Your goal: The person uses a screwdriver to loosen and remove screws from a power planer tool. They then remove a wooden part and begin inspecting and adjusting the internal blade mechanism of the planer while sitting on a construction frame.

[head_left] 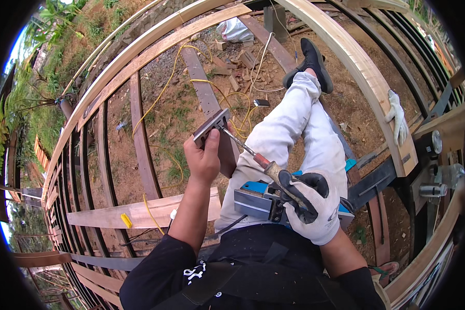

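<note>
My bare left hand (203, 156) is closed on a dark, slotted metal bar (206, 127), holding it up above my lap with the thumb pressed against it. My right hand (319, 204), in a white and black work glove, grips a screwdriver (262, 161) with a worn red and tan handle. Its long steel shaft slants up to the left, and the tip meets the bar beside my left thumb. Across my thighs lies a blue and grey power tool (254, 203) that looks like an electric planer, partly hidden under the right hand.
A curved pale timber (359, 62) passes on the right, with an empty white glove (396, 119) on it. A plank (155, 211) carrying a small yellow object (126, 220) lies left. A yellow cord (163, 106) winds over the ground near wood scraps (248, 58). Cans (433, 190) stand far right.
</note>
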### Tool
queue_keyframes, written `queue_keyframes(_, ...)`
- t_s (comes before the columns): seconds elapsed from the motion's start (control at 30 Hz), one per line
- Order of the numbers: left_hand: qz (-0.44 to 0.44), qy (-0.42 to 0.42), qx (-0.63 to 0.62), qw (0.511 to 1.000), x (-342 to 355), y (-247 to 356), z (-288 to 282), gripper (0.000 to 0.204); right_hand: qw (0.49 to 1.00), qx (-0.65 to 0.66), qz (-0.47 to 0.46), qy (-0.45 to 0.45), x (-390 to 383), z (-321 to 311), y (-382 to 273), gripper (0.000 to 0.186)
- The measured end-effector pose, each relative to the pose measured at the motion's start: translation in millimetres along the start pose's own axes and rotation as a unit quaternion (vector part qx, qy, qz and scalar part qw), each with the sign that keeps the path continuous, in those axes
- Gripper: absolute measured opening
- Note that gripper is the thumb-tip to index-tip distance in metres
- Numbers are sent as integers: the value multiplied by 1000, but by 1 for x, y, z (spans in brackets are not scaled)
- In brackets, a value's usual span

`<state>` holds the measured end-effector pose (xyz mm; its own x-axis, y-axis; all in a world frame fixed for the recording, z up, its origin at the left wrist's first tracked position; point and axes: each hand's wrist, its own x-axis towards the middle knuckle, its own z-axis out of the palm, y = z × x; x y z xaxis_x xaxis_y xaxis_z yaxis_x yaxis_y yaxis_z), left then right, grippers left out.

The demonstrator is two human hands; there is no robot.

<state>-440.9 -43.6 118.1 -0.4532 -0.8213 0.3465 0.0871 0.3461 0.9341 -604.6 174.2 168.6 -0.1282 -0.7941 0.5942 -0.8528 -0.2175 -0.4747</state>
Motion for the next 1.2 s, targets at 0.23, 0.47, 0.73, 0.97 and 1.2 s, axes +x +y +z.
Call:
queue_keyframes(0.23, 1, -3, 10, 1000, -2, 0, 0, 32, 945, 252, 200, -60, -6, -1, 8, 48)
queue_keyframes(0.47, 30, -12, 60, 998, -3, -10, 3, 33, 992, -44, 67, -96, 11, -22, 0, 55)
queue_keyframes(0.73, 18, 1, 21, 1000, -1, -5, 10, 32, 829, 425, 320, 174, -5, 11, -10, 62)
queue_keyframes(0.97, 14, 11, 57, 998, -2, -5, 4, 32, 908, 316, 269, 65, -2, -9, -2, 39)
queue_keyframes(1.2, -5, 37, -17, 999, 5, -4, 8, 27, 982, 147, 113, 39, 4, -10, 1, 51)
